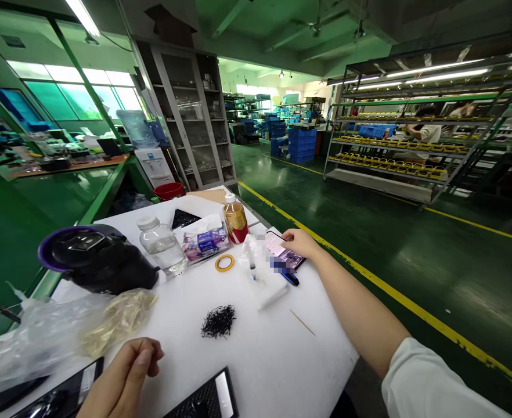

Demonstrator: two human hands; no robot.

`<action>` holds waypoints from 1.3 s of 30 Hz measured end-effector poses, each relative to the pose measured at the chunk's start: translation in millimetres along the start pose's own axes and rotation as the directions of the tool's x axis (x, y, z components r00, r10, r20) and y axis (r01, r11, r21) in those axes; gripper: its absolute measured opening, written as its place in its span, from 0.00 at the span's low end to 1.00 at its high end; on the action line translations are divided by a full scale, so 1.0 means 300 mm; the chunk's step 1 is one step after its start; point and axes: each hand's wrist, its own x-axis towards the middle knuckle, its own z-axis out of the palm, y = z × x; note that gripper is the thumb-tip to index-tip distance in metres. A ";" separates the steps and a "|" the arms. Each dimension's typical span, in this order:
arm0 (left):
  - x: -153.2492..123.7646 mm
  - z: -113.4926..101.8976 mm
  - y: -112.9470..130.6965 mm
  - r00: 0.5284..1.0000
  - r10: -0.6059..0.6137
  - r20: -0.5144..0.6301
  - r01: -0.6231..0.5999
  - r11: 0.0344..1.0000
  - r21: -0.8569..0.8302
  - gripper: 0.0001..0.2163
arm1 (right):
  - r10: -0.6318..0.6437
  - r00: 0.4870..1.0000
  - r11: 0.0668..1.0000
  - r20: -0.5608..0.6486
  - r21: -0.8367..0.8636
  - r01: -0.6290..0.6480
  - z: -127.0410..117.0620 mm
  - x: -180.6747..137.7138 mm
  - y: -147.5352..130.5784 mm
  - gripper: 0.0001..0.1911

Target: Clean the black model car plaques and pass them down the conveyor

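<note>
My right hand (302, 242) reaches out to a smartphone (277, 246) with a lit screen at the table's right side. Its fingers are closed over the phone's right edge. My left hand (129, 371) is near the front left of the table, fingers curled and pressed together; whatever they hold, if anything, is hidden. Between the hands lies a loose pile of small black strips (218, 321). Two black textured trays, one by my left hand (60, 397) and one at the front edge (208, 400), carry dark glossy pieces and white strips.
A syringe (251, 261), a blue-and-black tool (289, 277), a yellow tape roll (224, 263) and a thin stick (302, 322) lie about. Behind are a tissue pack (206, 241), clear bottle (162, 247) and drink bottle (235, 220). Plastic bags (47, 331) and a black jug-like vessel (103, 261) crowd the left.
</note>
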 end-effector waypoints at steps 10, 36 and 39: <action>-0.001 -0.006 0.007 0.999 -0.029 0.034 0.029 1.000 -0.009 0.16 | 0.014 0.999 0.996 0.030 0.084 -0.016 -0.022 0.004 0.014 0.11; -0.001 -0.012 0.059 0.998 -0.032 0.050 0.030 0.999 0.041 0.19 | -0.040 0.988 0.941 0.152 0.337 -0.014 -0.052 0.003 0.038 0.29; -0.001 -0.013 0.058 0.999 -0.022 0.034 0.021 0.999 0.046 0.19 | -0.051 0.982 0.920 0.184 0.392 -0.026 -0.069 -0.008 0.036 0.30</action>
